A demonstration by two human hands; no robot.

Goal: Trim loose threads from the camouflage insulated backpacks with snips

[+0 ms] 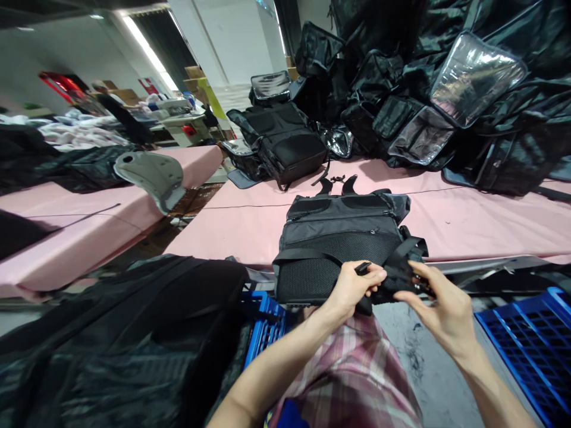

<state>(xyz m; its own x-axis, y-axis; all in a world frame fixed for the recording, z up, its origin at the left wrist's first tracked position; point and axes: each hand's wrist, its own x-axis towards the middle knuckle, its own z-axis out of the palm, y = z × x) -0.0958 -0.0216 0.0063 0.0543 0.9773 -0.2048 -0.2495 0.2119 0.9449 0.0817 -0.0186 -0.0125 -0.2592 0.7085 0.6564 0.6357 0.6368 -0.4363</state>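
Observation:
A black backpack (343, 238) lies over the front edge of the pink table, its mesh-padded back panel and zippers facing up. Across the panel runs a black webbing strap (307, 254). My left hand (354, 282) is closed at the bag's near edge, pinching a black strap end with a dark plastic piece by the thumb. To its right, my right hand (441, 303) has thumb and fingers curled about dark strap material at the bag's near right corner. Small shiny bits show under its fingers, too blurred to name. Shoulder straps (336, 185) stretch away on the far side.
Another black backpack (289, 142) and a heap of black bags with silver linings (477, 77) cover the table's back. Blue crates (530, 345) stand low on both sides. Large black bags (134, 321) fill the near left, by a grey chair (151, 172). A person (118, 113) stands far left.

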